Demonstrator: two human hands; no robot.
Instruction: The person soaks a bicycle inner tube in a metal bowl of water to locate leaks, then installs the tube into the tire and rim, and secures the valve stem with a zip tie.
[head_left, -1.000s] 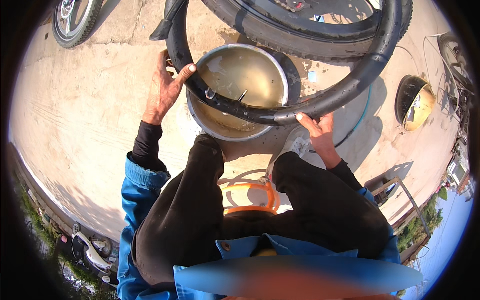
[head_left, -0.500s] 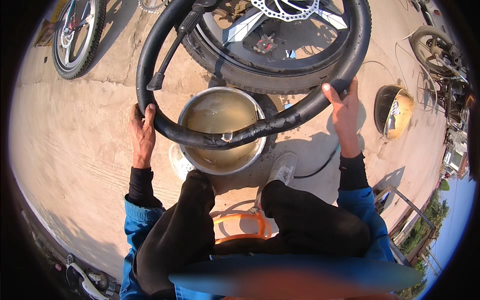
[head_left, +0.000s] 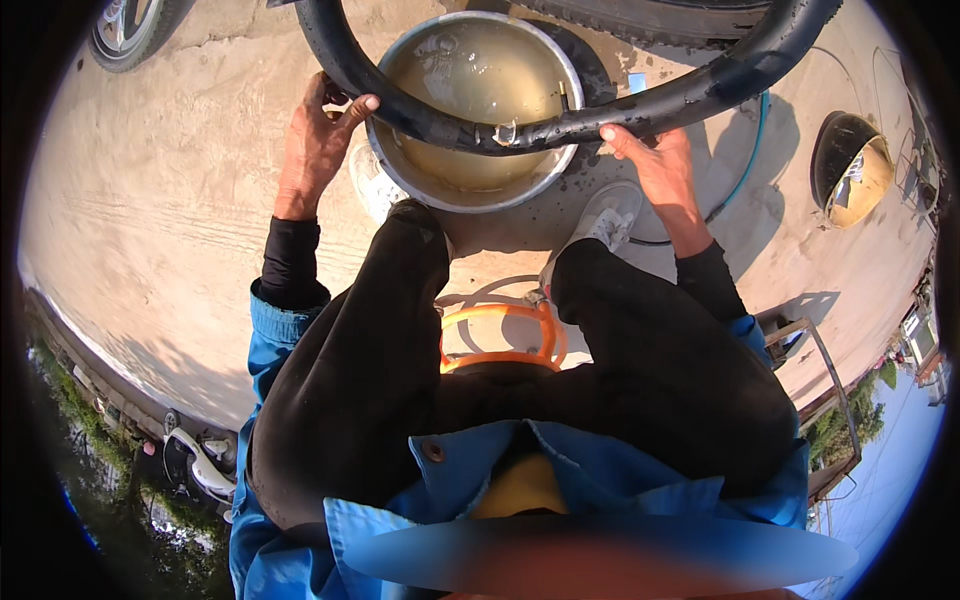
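A wet, inflated black inner tube (head_left: 440,122) crosses in front of me over a round metal basin (head_left: 577,80) of cloudy water. My left hand (head_left: 318,150) is closed around the tube's left side, thumb on the near face and fingers partly hidden behind it. On the right, my right hand (head_left: 655,170) grips the lower stretch, its thumb pressed against the rubber. Between my hands a shiny pale spot (head_left: 505,133) shows on the tube. The valve stem (head_left: 563,97) sticks up just right of that spot. The tube's far part is out of view.
A bicycle tyre (head_left: 650,18) lies beyond the basin, and another wheel (head_left: 130,35) stands far left. A black-and-tan container (head_left: 858,180) sits at right, near a blue-green hose (head_left: 748,165). An orange stool (head_left: 500,358) is beneath me; my shoes flank the basin.
The view has tilted down toward my body. My right hand has shifted inward along the tube, nearer the valve stem. My left hand still grips the left side.
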